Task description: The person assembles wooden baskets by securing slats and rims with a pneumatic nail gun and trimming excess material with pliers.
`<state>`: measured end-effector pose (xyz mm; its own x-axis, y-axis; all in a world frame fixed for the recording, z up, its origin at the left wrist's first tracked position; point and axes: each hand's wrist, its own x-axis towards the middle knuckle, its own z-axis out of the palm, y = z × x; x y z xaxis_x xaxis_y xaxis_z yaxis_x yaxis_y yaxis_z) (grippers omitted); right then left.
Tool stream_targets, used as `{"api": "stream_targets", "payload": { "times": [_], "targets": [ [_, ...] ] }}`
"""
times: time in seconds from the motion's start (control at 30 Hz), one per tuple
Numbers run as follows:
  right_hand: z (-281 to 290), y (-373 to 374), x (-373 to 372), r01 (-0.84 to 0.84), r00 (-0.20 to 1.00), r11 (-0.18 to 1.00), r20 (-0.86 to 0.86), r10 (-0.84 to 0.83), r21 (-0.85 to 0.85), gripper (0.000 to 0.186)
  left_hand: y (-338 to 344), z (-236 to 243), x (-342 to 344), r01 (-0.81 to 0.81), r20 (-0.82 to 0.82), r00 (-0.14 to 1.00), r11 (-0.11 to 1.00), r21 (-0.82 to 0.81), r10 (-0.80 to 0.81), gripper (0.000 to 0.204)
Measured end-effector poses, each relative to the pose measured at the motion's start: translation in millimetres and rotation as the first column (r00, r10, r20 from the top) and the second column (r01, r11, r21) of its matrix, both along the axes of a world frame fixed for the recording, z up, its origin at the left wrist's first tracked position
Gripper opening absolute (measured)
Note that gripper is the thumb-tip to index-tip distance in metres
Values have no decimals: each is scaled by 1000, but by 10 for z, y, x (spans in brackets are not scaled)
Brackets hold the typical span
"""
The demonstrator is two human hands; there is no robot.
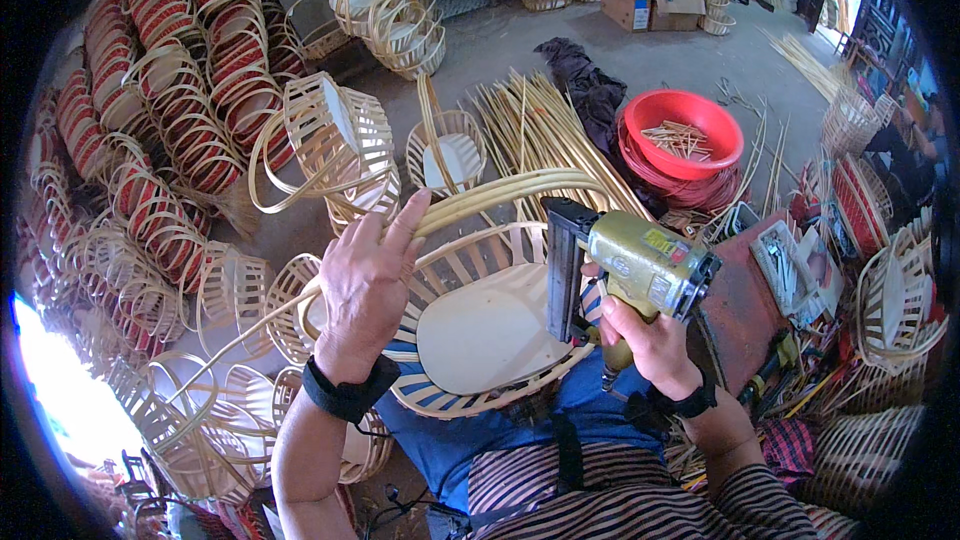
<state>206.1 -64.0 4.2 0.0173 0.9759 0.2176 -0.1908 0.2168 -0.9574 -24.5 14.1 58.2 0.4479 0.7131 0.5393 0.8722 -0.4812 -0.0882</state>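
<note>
An oval woven basket (455,408) of pale wooden slats, with a flat wooden base, rests on my lap. Over its far side arches a handle of bundled bamboo strips (500,192). My left hand (365,285) is closed around the handle's left part, above the basket's left side. A thin strip (245,333) runs from near that hand toward the lower left. In my right hand (650,345) is a gold-green pneumatic nail gun (645,258), gripped by its handle. The gun's dark magazine (562,275) stands upright at the basket's right end, hiding part of the rim and the handle's right end.
Stacked red-and-natural baskets (205,70) fill the left side. More slatted baskets (340,135) stand ahead. A bundle of bamboo sticks (530,125) lies beside a red basin (685,135) of short sticks. At right are a reddish board (740,305) and a parts tray (785,265).
</note>
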Motion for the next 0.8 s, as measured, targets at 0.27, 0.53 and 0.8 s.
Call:
{"api": "stream_targets", "payload": {
  "times": [0.27, 0.53, 0.8],
  "targets": [
    [18, -14, -9, -13, 1000, 999, 18, 13, -30, 29, 4, -3, -3, 45, 55, 997, 999, 21, -46, 47],
    [13, -36, 8, 12, 999, 1000, 49, -11, -8, 33, -1, -3, 33, 49, 27, 998, 998, 27, -49, 47],
    [31, -25, 39, 16, 995, 1000, 98, -17, 8, 29, -21, 3, 42, 39, 18, 999, 999, 26, -39, 46]
  ]
}}
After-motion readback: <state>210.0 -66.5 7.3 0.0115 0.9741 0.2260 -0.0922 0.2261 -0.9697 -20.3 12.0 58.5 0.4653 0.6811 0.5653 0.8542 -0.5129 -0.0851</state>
